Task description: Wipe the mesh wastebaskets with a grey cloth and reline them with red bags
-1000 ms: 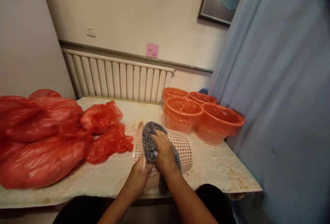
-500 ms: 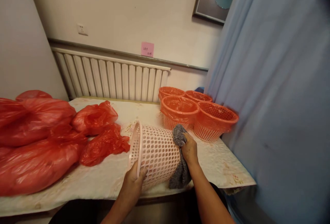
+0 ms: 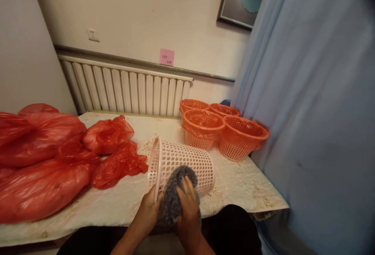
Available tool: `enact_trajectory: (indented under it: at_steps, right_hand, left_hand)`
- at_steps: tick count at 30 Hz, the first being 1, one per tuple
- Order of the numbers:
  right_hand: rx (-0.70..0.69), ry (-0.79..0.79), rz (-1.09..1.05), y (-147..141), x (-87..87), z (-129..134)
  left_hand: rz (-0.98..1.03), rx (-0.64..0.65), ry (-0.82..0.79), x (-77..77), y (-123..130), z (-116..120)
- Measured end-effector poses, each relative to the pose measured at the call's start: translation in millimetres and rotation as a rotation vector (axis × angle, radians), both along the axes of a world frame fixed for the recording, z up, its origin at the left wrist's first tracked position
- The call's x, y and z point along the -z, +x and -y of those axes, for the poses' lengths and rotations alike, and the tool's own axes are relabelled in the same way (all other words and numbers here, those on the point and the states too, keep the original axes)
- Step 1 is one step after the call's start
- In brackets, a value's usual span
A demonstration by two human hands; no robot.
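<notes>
A pale pink plastic wastebasket (image 3: 202, 163) with a pattern of holes lies on its side near the table's front edge, its mouth facing left. My left hand (image 3: 148, 208) grips the rim at the lower left, fingers partly hidden behind it. In my right hand (image 3: 189, 204) is a dark grey cloth (image 3: 171, 198), pressed against the near side of the basket's wall. Part of the cloth hangs below the basket, close to my left hand.
Several baskets lined with red bags (image 3: 203, 124) stand at the back right. Full red plastic bags (image 3: 43, 184) cover the left of the table (image 3: 246, 192). A blue curtain (image 3: 307, 110) hangs at right; a radiator (image 3: 131, 87) lines the wall.
My right hand has moved the cloth from the basket's bottom end, left and toward me, onto its near side. The left hand keeps its hold on the rim.
</notes>
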State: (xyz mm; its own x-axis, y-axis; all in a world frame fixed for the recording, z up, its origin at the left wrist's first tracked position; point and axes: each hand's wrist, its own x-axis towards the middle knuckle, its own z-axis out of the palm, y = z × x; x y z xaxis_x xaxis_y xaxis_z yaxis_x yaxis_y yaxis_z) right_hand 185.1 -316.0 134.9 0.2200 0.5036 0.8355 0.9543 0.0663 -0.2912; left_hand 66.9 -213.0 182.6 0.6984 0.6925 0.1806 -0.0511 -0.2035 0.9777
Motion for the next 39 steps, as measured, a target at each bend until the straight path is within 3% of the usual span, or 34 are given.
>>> enact_trajectory:
  at_steps: [5,19,27,31,35,39]
  right_hand:
    - [-0.103,-0.002,0.073,-20,-23.9,-12]
    - [-0.170,-0.048,0.125,-14,-56.2,-44]
    - [-0.193,-0.138,0.045,-5,-97.4,-59]
    - [-0.189,-0.155,-0.005,0,-107.6,-66]
    - [-0.143,-0.142,-0.016,-3,-102.6,-65]
    - [-0.116,-0.153,0.001,-8,-99.9,-56]
  left_hand:
    - [0.060,0.021,0.045,3.4,-5,-3]
    - [-0.005,0.052,0.153,20.0,-15,-14]
    - [-0.082,0.031,0.205,47.8,-21,-19]
    - [-0.090,0.057,0.202,56.1,-26,-14]
    - [-0.074,0.118,0.123,43.4,-24,-10]
    - [0.029,0.017,-0.017,10.2,-9,-9]
